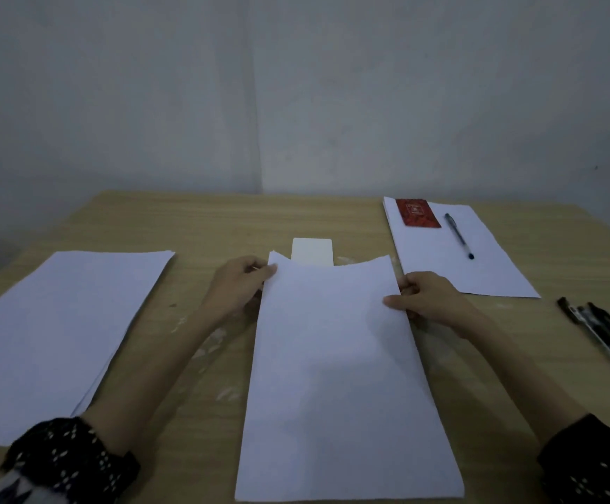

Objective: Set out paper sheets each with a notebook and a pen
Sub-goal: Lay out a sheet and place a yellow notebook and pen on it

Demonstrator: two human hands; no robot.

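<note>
Fingers of both hands pinch the middle paper sheet (pixel 336 358) by its far corners: the left hand (pixel 240 285) closes its grip on the far-left corner and the right hand (pixel 427 298) on the right edge just below the far-right corner, thumb on top. The far edge sags between them, so that end seems raised while the near end lies on the desk (pixel 201 227). The sheet's long axis runs straight away from the person, and both hands are equally near it. Just past its far edge, partly covered, lies a small white card or notebook (pixel 312 251); which it is cannot be told. Far right is a finished set: sheet (pixel 452 271), red notebook (pixel 417 212), pen (pixel 459 235). Spare pens (pixel 602 332) lie nearest the right hand; a paper stack (pixel 59 332) sits left.
</note>
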